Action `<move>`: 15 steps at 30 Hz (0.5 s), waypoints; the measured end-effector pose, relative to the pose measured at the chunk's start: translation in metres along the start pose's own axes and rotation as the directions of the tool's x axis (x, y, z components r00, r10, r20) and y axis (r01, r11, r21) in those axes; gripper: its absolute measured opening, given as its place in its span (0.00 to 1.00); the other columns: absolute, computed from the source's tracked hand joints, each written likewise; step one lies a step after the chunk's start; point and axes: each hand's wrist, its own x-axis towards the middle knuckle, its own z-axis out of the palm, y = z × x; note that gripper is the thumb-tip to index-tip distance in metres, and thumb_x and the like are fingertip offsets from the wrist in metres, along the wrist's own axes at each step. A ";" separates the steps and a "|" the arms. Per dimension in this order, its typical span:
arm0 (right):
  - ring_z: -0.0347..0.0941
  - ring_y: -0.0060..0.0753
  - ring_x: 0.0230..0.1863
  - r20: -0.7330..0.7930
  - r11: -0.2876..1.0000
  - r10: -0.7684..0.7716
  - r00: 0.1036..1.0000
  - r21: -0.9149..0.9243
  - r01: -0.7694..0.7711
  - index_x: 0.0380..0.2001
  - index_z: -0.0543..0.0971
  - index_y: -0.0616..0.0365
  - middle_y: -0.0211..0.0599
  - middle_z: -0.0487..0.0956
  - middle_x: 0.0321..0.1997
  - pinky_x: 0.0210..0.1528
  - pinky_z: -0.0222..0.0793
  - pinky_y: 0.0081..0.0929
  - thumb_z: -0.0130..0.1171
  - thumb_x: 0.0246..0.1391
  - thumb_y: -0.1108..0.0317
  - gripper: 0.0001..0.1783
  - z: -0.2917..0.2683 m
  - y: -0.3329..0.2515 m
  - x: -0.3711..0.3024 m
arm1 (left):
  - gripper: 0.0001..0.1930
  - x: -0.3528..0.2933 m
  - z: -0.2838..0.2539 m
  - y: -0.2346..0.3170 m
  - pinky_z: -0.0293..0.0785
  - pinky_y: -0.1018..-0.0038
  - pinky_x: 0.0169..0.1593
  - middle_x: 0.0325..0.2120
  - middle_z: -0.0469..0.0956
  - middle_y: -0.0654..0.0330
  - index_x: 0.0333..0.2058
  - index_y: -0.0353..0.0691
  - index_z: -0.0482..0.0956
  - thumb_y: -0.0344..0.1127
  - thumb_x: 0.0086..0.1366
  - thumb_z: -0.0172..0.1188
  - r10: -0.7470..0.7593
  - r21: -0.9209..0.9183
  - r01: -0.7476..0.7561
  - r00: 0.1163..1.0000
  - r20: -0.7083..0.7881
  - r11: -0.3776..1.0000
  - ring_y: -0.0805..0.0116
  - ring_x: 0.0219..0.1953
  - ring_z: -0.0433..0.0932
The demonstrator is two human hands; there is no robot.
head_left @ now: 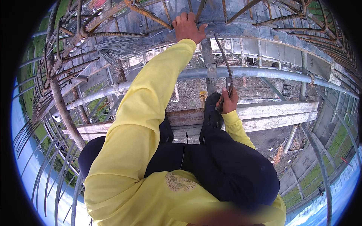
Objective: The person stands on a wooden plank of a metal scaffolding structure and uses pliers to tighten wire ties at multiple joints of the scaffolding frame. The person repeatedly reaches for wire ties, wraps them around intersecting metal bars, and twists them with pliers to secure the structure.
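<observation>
Rebar (151, 17) framed; wire (117, 49) loose, seemingly still unused. My left hand (189, 29) rests on formwork (249, 31), grip unclear; my right hand (230, 101) grips a hooked tool (225, 56).

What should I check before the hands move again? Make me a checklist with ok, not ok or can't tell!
1. Right hand gripping the hooked tool: ok.
2. Left hand resting on the grey panel: ok.
3. Gloves on: not ok, both hands are bare.
4. Right shoe fully over the planks: not ok, its toe seems to poke past their edge.
5. Wire bundle fastened: cannot tell.
</observation>
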 end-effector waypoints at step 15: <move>0.77 0.25 0.24 0.192 0.927 -0.260 0.946 -0.226 0.300 0.37 0.72 0.62 0.34 0.80 0.24 0.30 0.73 0.25 0.56 0.65 0.69 0.07 -0.008 -0.002 -0.033 | 0.17 -0.084 -0.244 -0.115 0.77 0.69 0.45 0.33 0.85 0.57 0.42 0.36 0.86 0.45 0.69 0.61 -0.060 0.062 0.458 -0.020 0.998 0.887 0.69 0.36 0.82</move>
